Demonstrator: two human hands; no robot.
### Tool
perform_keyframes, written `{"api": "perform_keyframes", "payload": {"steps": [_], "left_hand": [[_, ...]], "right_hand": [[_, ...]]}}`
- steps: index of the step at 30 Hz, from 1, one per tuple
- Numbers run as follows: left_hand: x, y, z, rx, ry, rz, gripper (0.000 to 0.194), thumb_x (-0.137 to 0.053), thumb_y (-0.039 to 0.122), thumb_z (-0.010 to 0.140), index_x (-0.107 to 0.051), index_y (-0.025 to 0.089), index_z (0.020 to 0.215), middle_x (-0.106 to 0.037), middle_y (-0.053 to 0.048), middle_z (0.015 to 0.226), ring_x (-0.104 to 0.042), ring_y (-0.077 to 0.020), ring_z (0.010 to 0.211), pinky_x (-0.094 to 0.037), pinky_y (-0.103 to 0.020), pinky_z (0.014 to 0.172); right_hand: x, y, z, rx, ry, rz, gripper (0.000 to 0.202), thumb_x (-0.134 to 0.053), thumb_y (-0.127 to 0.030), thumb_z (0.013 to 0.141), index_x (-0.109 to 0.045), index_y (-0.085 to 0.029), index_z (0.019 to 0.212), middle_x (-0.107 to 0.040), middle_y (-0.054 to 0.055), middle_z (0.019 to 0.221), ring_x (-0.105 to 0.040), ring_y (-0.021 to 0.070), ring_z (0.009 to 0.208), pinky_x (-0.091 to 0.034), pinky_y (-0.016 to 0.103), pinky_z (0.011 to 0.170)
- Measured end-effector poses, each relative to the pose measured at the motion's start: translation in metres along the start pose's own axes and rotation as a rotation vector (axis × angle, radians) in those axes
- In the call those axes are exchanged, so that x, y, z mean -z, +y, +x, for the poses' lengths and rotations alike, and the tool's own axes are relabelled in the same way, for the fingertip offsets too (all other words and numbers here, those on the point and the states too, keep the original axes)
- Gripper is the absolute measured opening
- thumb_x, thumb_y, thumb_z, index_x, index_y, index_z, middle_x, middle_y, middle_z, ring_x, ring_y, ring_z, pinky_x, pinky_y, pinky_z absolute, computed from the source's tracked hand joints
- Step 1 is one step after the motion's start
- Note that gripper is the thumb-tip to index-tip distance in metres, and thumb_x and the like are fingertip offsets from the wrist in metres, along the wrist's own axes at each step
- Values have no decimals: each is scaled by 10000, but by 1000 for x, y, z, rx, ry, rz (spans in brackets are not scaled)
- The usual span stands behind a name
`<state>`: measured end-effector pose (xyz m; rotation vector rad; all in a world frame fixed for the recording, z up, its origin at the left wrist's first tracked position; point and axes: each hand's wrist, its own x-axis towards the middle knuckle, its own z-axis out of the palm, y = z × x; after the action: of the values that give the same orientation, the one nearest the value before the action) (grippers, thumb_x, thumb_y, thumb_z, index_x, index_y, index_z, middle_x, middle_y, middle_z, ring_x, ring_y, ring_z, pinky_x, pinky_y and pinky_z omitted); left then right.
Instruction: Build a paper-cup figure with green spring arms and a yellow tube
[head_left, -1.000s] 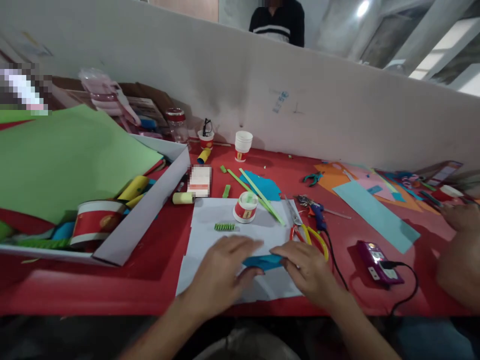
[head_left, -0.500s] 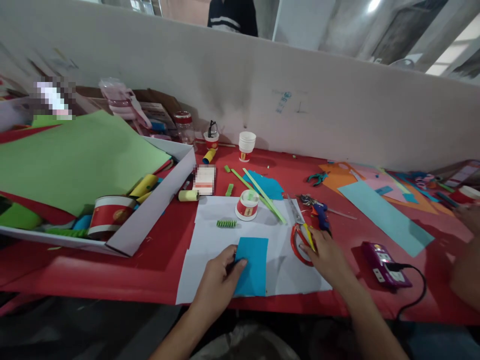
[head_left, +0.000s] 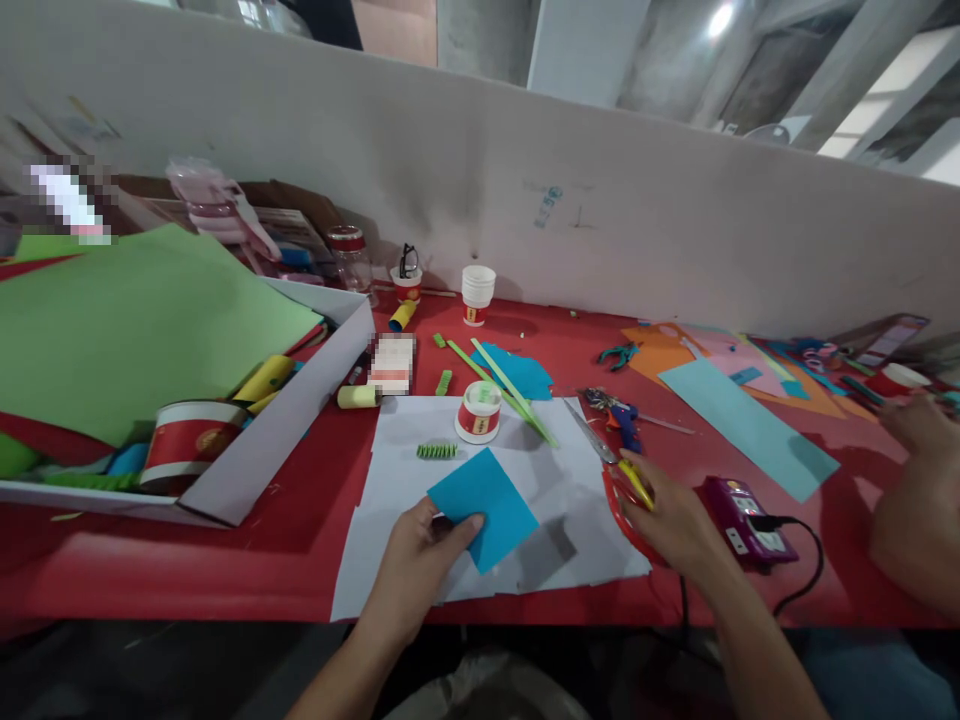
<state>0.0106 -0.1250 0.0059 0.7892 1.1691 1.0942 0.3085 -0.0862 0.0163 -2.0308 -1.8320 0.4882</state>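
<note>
Pinched between the thumb and fingers of my left hand (head_left: 431,540) is a blue paper piece (head_left: 491,510), tilted like a diamond above the white sheet (head_left: 390,480). My right hand (head_left: 660,505) is closed on the red and yellow handles of the scissors (head_left: 600,440), whose blades point up and left. Beyond the blue piece stands an upturned red and white paper cup (head_left: 478,415). A green pleated paper strip (head_left: 436,451) lies left of the cup, and light green strips (head_left: 517,390) lie behind it.
A white box (head_left: 300,420) of coloured paper and tubes fills the left. Stacked cups (head_left: 478,295) stand near the wall. Right are a glue gun (head_left: 624,425), pliers (head_left: 619,355), light blue paper (head_left: 750,425) and a purple power socket (head_left: 750,525). Another person's hand (head_left: 915,430) is at the far right.
My left hand has raised and turned the blue paper. My right hand has taken up the scissors by the handles, and they have shifted right. The view has moved slightly right.
</note>
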Motion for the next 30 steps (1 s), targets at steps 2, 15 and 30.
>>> {"api": "perform_keyframes", "payload": {"steps": [2,15,30], "left_hand": [[4,2,2,-40,71,-59,339,-802,409,682,-693,169,896,-737,-40,855,-657,-208,819,-530,-316,779],[24,15,9,56,22,-193,314,-851,332,648,-692,152,851,-686,-11,735,-576,-114,607,-467,-226,567],[9,23,-2,41,-126,-179,225,-763,289,700,-776,187,900,-756,-58,876,-676,-208,791,-551,-318,743]], "right_hand": [[-2,-3,-10,13,38,165,576,-558,-265,744,-586,-206,1316,-705,125,1199,-648,339,1118,-497,472,910],[-34,-78,-64,-106,-117,1247,495,-847,-396,685,-687,-283,1140,-594,-13,692,-511,112,533,-475,230,482],[-67,-134,-43,-84,-81,1357,499,-821,-256,690,-558,-268,1114,-700,-22,869,-647,148,701,-524,259,616]]}}
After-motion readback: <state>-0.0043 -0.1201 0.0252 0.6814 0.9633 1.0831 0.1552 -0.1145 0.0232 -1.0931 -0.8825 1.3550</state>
